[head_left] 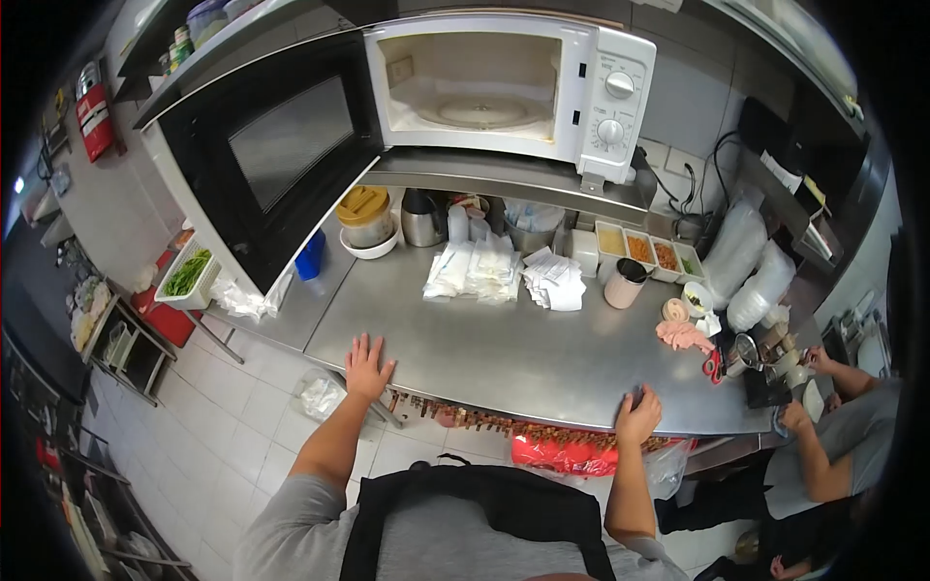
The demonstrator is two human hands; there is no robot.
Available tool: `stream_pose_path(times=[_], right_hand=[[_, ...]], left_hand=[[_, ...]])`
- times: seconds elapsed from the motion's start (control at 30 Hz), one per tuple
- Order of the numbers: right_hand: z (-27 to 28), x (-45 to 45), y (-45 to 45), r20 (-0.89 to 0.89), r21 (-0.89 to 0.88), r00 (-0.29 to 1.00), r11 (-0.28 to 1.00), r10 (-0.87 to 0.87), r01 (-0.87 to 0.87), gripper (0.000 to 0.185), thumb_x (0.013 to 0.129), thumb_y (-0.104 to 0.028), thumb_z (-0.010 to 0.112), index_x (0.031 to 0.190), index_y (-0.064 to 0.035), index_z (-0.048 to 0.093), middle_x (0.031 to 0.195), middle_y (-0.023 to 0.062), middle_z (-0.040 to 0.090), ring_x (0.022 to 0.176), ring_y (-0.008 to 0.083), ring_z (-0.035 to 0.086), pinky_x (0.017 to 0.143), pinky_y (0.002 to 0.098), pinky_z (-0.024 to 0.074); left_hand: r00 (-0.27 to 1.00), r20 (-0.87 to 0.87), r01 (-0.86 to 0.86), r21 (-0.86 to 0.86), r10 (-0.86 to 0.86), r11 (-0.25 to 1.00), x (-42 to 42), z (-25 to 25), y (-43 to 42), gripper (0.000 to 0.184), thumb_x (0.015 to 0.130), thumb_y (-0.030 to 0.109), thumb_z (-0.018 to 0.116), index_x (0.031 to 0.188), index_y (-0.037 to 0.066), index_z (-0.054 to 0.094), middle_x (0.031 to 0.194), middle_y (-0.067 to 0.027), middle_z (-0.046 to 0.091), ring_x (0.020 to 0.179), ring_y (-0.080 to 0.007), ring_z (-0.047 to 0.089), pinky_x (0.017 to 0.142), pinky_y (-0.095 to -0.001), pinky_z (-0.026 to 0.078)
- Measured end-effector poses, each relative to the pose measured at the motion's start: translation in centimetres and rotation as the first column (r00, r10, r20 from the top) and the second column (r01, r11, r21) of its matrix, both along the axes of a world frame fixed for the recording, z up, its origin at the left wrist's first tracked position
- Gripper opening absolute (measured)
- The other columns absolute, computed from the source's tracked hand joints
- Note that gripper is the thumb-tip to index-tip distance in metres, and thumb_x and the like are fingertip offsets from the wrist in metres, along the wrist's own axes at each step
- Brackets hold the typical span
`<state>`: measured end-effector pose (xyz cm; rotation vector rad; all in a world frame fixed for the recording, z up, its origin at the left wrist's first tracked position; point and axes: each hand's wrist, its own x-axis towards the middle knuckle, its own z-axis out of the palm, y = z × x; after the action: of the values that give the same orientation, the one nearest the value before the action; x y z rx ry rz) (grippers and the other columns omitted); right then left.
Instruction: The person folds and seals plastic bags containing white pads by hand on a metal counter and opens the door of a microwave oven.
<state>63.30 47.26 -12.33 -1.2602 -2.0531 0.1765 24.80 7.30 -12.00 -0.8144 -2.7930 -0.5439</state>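
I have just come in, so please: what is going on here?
The person stands at a steel counter, left hand spread flat on it, right hand loosely curled at the front edge; no held thing shows. Above, the microwave stands with its door open and no food visible inside. At far right, a co-worker works beside small containers; what is held there is unclear.

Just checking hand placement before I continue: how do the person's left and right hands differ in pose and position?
The left hand lies palm down with its fingers extended and spread, while the right hand is loosely curled. The left hand is toward the left of the steel counter; the right hand is farther right, nearer the red-handled scissors. Both are bare, at the counter's front edge, with no held object visible.
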Motion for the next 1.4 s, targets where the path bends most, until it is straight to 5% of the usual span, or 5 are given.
stream_pose_path(times=[0.27,0.33,0.47,0.7,1.4], right_hand=[[4.2,-1.0,-0.4,0.114,-0.183,0.992,0.981,-0.045,0.065,0.061,0.081,-0.023,0.067,0.135,-0.0091,0.042,0.114,0.0123,0.057,0.111,0.0324,0.050,0.095,0.0483,0.0365],[3.5,-1.1,1.0,0.093,-0.132,0.992,0.987,-0.082,0.094,0.064,0.081,-0.024,0.067,0.137,-0.0101,0.039,0.116,0.0130,0.055,0.112,0.0328,0.049,0.094,0.0493,0.0362],[1.8,-0.9,1.9,0.097,-0.058,0.992,0.995,-0.077,0.082,0.065,0.083,-0.025,0.066,0.139,-0.0114,0.037,0.126,0.0158,0.049,0.120,0.0354,0.044,0.098,0.0500,0.0339],[0.4,-0.9,3.0,0.199,-0.084,0.979,0.994,-0.049,0.067,0.049,0.085,-0.033,0.062,0.127,-0.0102,0.051,0.136,0.0176,0.044,0.132,0.0372,0.034,0.108,0.0503,0.0259],[-0.1,-0.6,3.3,0.175,-0.085,0.984,0.994,-0.047,0.062,0.043,0.084,-0.034,0.063,0.121,-0.0122,0.057,0.135,0.0163,0.046,0.129,0.0337,0.038,0.106,0.0490,0.0274]], left_hand=[[0.988,0.013,0.148,0.199,-0.154,0.969,10.0,-5.4,-5.6,0.070,0.083,0.036,0.065,0.141,0.009,0.039,0.151,-0.0252,0.022,0.138,-0.0483,0.019,0.110,-0.0523,0.025],[0.957,0.247,0.184,-0.115,-0.152,0.976,12.1,-12.2,-9.1,0.065,0.083,0.040,0.065,0.136,0.007,0.046,0.150,-0.0264,0.022,0.136,-0.0487,0.022,0.110,-0.0518,0.027],[0.523,0.843,0.264,-0.302,0.127,0.916,15.2,-22.2,-15.2,0.062,0.081,0.044,0.065,0.129,0.006,0.053,0.147,-0.0281,0.027,0.134,-0.0467,0.029,0.109,-0.0489,0.030],[0.379,0.900,0.146,-0.288,0.215,0.947,15.9,-21.1,-15.9,0.061,0.081,0.043,0.065,0.128,0.006,0.054,0.146,-0.0281,0.028,0.132,-0.0462,0.031,0.109,-0.0484,0.031],[0.390,0.915,0.131,-0.169,0.105,0.977,17.2,-21.2,-15.6,0.058,0.081,0.041,0.065,0.127,0.007,0.055,0.143,-0.0279,0.033,0.129,-0.0449,0.036,0.107,-0.0470,0.033]])
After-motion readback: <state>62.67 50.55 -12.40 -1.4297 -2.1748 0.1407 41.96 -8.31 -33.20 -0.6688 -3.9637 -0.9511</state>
